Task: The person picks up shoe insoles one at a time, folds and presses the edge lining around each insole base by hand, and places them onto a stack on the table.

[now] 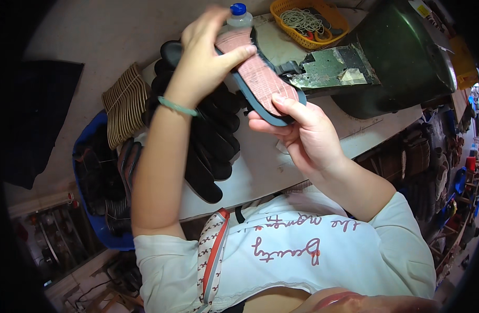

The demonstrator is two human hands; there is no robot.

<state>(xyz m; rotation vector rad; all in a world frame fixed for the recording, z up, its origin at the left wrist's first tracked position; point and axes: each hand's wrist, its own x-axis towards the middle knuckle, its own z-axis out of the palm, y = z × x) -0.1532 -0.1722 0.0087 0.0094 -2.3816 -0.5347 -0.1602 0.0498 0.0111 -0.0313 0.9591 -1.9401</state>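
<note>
A sandal (pixel 260 81) with a pinkish-brown ribbed footbed and a dark blue-grey sole edge is held up above the table, tilted. Black strap-like pieces show at its sides. My right hand (pixel 307 125) grips its near end, thumb on the footbed and fingers beneath. My left hand (pixel 205 55) is at the far end with its thumb lying on the footbed. Its fingers stretch out past the left edge, and their tips are blurred by motion. A green bangle (pixel 177 106) circles my left wrist.
Black soles (pixel 210 151) lie piled on the white table (pixel 255 172). Left of them are a stack of brown-edged strips (pixel 125 101) and a blue tub (pixel 99 229). Farther off stand a blue-capped bottle (pixel 240 18), a yellow basket (pixel 286 28) with cord, and a dark green machine (pixel 401 57).
</note>
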